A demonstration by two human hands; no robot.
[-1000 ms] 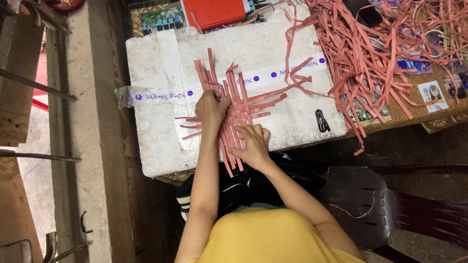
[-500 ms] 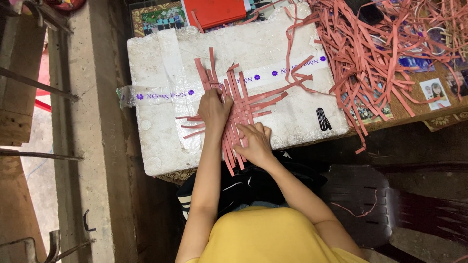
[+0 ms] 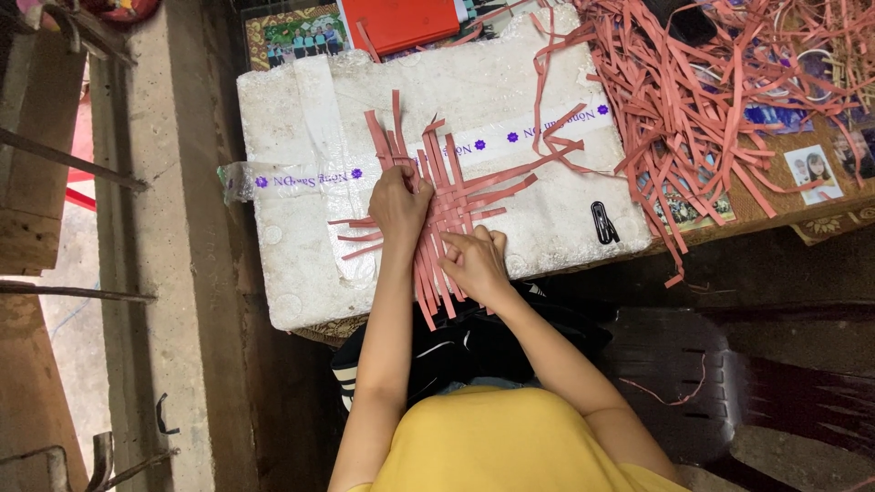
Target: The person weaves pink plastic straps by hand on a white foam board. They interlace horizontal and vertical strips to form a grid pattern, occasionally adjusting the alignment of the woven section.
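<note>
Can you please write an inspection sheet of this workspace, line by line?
Surface: white foam board, worn, taped across.
Job's things: woven mat of pink strips lying flat on the board.
Clutter: loose pink strip pile, black clip, red book, photos.
Hands: left hand and right hand both press on the mat.
Cables: nothing seen.
Surroundings: concrete ledge, dark plastic chair.

Bare white foam board (image 3: 301, 273) left of the left hand (image 3: 397, 204) and right of the woven strips (image 3: 451, 205), up to a black clip (image 3: 603, 221). Blocked farther right by a tangled strip pile (image 3: 720, 100) spilling over the worktop (image 3: 775, 214) edge. Hemmed at the far edge by a red book (image 3: 406, 20). Open drop beyond the board's left edge, down to a concrete ledge (image 3: 173, 273).
</note>
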